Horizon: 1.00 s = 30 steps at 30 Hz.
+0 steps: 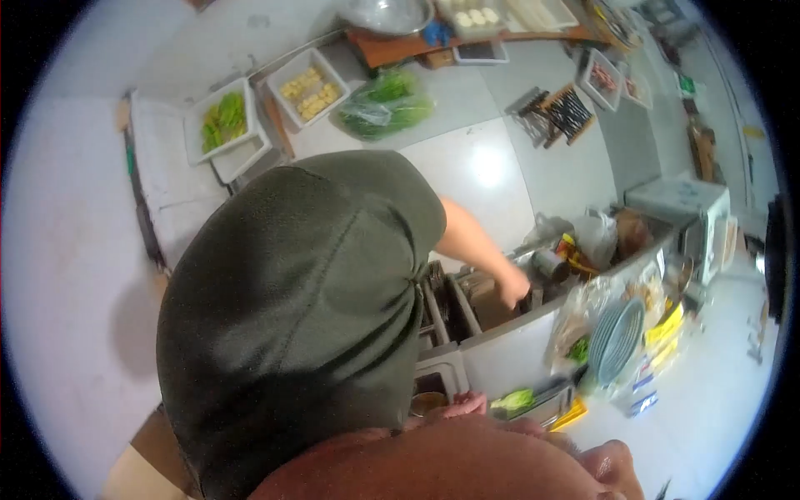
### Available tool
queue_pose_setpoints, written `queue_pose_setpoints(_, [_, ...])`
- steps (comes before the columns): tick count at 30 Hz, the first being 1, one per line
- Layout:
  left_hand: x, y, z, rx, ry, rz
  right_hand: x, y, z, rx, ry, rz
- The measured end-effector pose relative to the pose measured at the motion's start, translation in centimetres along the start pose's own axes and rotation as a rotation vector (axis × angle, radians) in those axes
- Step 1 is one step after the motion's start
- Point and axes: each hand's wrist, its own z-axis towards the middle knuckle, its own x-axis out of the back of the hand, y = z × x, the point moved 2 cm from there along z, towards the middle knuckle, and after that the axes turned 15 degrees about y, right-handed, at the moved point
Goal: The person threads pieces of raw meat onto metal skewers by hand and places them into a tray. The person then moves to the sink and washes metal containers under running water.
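My left hand point(512, 287) reaches out from a short olive sleeve point(421, 200) into a row of compartments set in a counter. Its fingers are closed and point down by a dark thing at the compartment's edge; what they hold is hidden. A flat tan surface point(486, 307) lies just beside it, and a compartment with dark, thin items point(442, 300) is nearer my body. Low in the view, my right hand point(465, 406) shows only partly, beside a round tan-brown container point(428, 404). Its fingers are too hidden to read.
Stacked grey-blue plates point(617, 337) stand right of the counter, near leafy greens point(515, 400). Plastic bags point(596, 237) and a white box point(679, 212) lie beyond. On the floor are bagged green vegetables point(387, 104), a white tub point(308, 87) and a dark slatted stool point(568, 115).
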Motion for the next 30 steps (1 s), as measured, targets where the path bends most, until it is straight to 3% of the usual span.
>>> queue_pose_setpoints(4, [10.5, -4.6, 0.5, 0.086, 0.307, 0.057, -5.5, -3.7, 4.5, 0.044, -0.121, 0.008])
queue_pose_setpoints(8, [18.1, -13.3, 2.2, -0.038, 0.746, 0.095, -11.5, -7.6, 9.6, 0.081, -0.263, 0.046])
queue_pose_setpoints(10, [21.6, -17.1, 1.0, 0.018, 0.858, 0.222, -14.5, -8.4, 13.3, 0.099, -0.384, 0.114])
queue_pose_setpoints(11, [23.3, -18.4, -0.1, 0.198, 0.803, 0.237, -16.0, -8.6, 15.2, 0.119, -0.422, 0.147])
queue_pose_setpoints(12, [23.9, -24.0, 1.0, 0.063, 0.887, 0.288, -17.2, -9.0, 17.4, 0.142, -0.457, 0.173])
queue_pose_setpoints(14, [24.8, -27.6, -2.0, 0.284, 0.983, 0.304, -19.6, -10.3, 21.0, 0.144, -0.493, 0.229])
queue_pose_setpoints(16, [24.3, -35.4, -4.1, 0.426, 0.955, 0.432, -21.6, -12.7, 23.8, 0.219, -0.561, 0.195])
queue_pose_setpoints(18, [23.9, -31.4, -8.0, 0.583, 1.001, 0.498, -24.5, -13.9, 28.1, 0.247, -0.655, 0.221])
queue_pose_setpoints(20, [23.0, -30.2, -10.0, 0.806, 0.805, 0.552, -27.3, -15.9, 31.6, 0.335, -0.693, 0.169])
queue_pose_setpoints(22, [21.4, -29.5, -11.3, 0.840, 0.711, 0.627, -30.3, -19.4, 33.4, 0.485, -0.670, 0.057])
queue_pose_setpoints(23, [20.4, -29.8, -11.6, 0.879, 0.782, 0.565, -31.9, -20.9, 34.2, 0.594, -0.681, 0.029])
queue_pose_setpoints(24, [19.9, -29.8, -11.8, 0.917, 0.851, 0.507, -33.9, -21.7, 35.5, 0.562, -0.715, -0.003])
queue_pose_setpoints(27, [19.1, -30.1, -10.6, 1.095, 0.864, 0.303, -39.9, -25.5, 37.2, 0.690, -0.825, -0.025])
queue_pose_setpoints(30, [19.9, -31.4, -7.8, 1.118, 0.920, 0.239, -46.1, -28.5, 38.9, 0.864, -0.923, -0.134])
